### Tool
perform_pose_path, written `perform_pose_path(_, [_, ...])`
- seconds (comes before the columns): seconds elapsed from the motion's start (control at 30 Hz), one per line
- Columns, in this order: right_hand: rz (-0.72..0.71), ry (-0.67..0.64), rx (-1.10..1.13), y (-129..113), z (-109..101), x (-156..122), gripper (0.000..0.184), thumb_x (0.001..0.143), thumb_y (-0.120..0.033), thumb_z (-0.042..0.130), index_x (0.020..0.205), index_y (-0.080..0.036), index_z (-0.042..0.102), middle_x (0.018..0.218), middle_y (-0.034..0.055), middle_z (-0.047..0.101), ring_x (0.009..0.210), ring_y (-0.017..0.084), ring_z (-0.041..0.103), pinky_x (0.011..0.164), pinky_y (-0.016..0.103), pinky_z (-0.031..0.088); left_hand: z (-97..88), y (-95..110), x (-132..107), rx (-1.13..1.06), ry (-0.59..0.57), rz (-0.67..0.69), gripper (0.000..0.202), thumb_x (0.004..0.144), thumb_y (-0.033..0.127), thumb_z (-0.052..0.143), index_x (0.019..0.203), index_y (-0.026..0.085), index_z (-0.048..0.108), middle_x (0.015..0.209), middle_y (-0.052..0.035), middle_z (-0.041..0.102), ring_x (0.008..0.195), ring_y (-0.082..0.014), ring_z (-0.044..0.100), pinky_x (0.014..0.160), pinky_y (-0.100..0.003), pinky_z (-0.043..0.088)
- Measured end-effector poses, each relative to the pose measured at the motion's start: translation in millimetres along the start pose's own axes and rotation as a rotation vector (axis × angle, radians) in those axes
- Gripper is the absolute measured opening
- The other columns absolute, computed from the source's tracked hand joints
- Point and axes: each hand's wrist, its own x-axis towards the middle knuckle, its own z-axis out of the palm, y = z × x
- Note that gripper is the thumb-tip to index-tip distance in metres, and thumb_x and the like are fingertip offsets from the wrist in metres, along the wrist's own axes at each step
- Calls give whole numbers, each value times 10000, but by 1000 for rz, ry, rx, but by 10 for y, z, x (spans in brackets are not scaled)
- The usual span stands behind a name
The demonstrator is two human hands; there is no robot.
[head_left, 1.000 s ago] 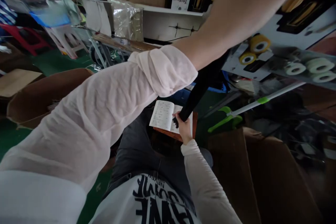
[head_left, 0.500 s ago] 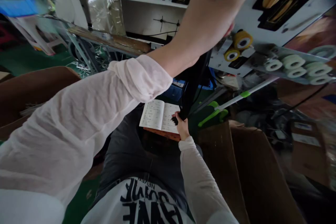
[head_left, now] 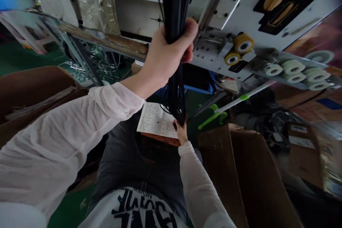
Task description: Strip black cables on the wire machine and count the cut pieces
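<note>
We hold a bundle of black strands (head_left: 175,10) that runs lengthwise between our two hands, its lower end over the right edge of an open booklet (head_left: 151,117). Our left hand (head_left: 168,51) has its fingers wrapped closed around the bundle's upper part, and our right hand (head_left: 182,131) has its fingers curled tight on the lower end. A thin strand loops out above the booklet's far edge. The booklet lies on a reddish-brown board (head_left: 160,139), whose near edge shows beneath the pages. Cardboard boxes (head_left: 217,156) stand to either side of us, and beyond, yellow rollers (head_left: 243,43) sit along the lower edge of a pale machine panel (head_left: 240,7)
</note>
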Motion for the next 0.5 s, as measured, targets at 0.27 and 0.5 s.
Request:
perform_pose_path(0.27, [-10, 35, -39, 20, -16, 108, 279, 704, -413, 663, 745, -148, 588, 665, 11, 585, 623, 125, 524, 622, 257, 439, -49, 179, 2, 1, 7, 37, 170, 878, 174, 517, 731, 252, 550, 596, 14, 470, 527, -137, 499, 540, -301, 428])
perform_pose_path(0.5, [-46, 76, -92, 166, 50, 96, 242, 736, -390, 570, 704, -150, 577, 699, 49, 624, 692, 161, 571, 717, 316, 484, -149, -95, -169, -34, 26, 58, 63, 854, 147, 551, 808, 185, 573, 564, 31, 478, 509, -113, 478, 543, -300, 439])
